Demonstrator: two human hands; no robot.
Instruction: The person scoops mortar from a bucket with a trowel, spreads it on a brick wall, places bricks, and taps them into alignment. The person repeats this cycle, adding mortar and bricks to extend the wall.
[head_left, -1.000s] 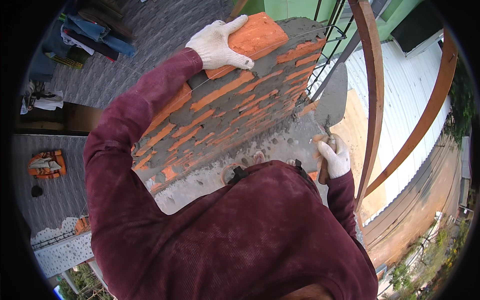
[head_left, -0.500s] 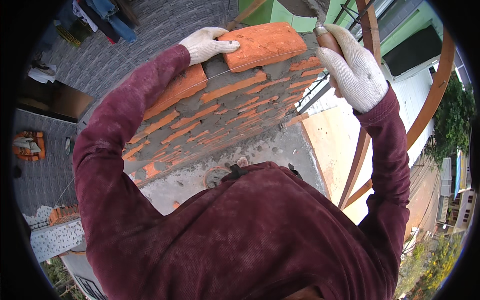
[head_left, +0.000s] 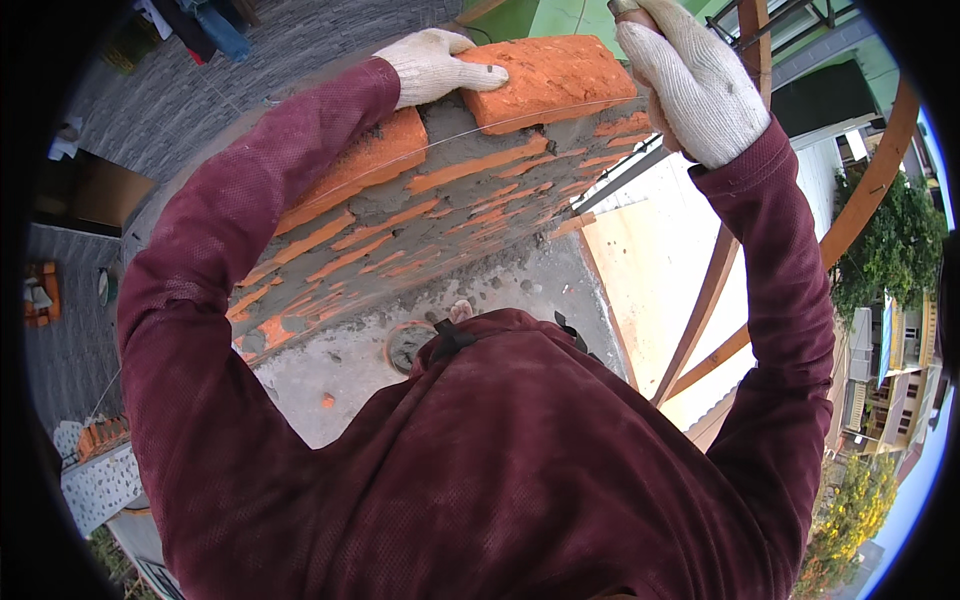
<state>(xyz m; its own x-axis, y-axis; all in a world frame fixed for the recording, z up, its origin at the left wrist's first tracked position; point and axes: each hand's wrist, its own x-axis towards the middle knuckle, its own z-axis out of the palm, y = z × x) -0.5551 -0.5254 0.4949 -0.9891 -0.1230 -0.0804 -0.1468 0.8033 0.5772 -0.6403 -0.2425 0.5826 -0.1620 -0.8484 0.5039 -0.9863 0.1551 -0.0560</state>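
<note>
My left hand (head_left: 432,70), in a white knit glove, grips the left end of an orange brick (head_left: 555,88) on top of the wall. Its thumb presses on the brick's near top edge. The brick rests on grey mortar (head_left: 446,122), just behind a taut string (head_left: 530,107). To the right, my gloved right hand (head_left: 692,85) is closed round the wooden handle of a trowel (head_left: 636,13). The trowel's blade lies beyond the upper edge of the picture. Left of the held brick, past a gap, sits another brick (head_left: 365,160), partly under my left forearm.
The brick wall (head_left: 400,225) drops to a concrete floor (head_left: 300,395), where a round container of mortar (head_left: 405,345) stands by my body. Wooden beams (head_left: 705,310) rise on the right, with a pale board (head_left: 630,255) behind them. Clothes hang (head_left: 222,32) at the far left.
My right hand has moved up and slightly left with the trowel, taking the blade out of view. My left hand stays on the brick. The whole view has shifted a little.
</note>
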